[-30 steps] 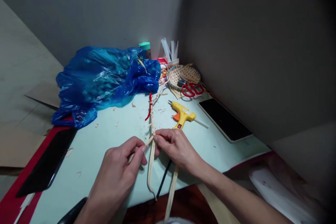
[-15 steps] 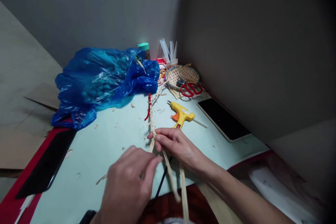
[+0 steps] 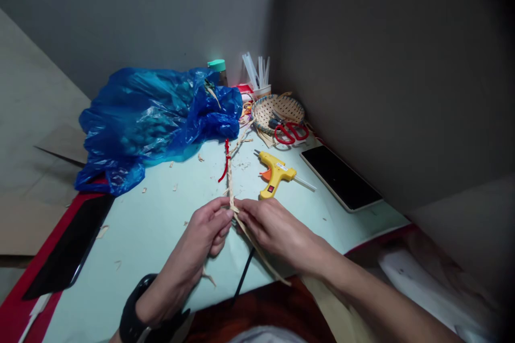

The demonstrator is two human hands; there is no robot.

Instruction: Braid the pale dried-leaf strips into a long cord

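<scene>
A pale braid of flat plant-fibre strips (image 3: 230, 182) runs away from me over the table, with a red tie (image 3: 227, 158) around its far part. Both hands meet at the near end of the braid. My left hand (image 3: 207, 228) is closed, thumb and forefinger pinching the braid from the left. From the right, my right hand (image 3: 269, 225) pinches the same spot, its fingertips partly hidden. One loose strip (image 3: 263, 257) trails from there toward me, under the right hand. A short strip end (image 3: 210, 277) shows below my left hand.
A yellow glue gun (image 3: 276, 171) lies just beyond my right hand. Farther back are red-handled scissors (image 3: 290, 133), a woven basket (image 3: 263, 111) and a cup of glue sticks (image 3: 262, 90). A blue plastic bag (image 3: 161, 118) sits back left; dark-screened devices (image 3: 341, 177) lie at both sides.
My left hand swung down and toward me, then came back up to the braid. A strip it held on the left was let go, and the loose strips have shifted. My right hand stayed at the braid.
</scene>
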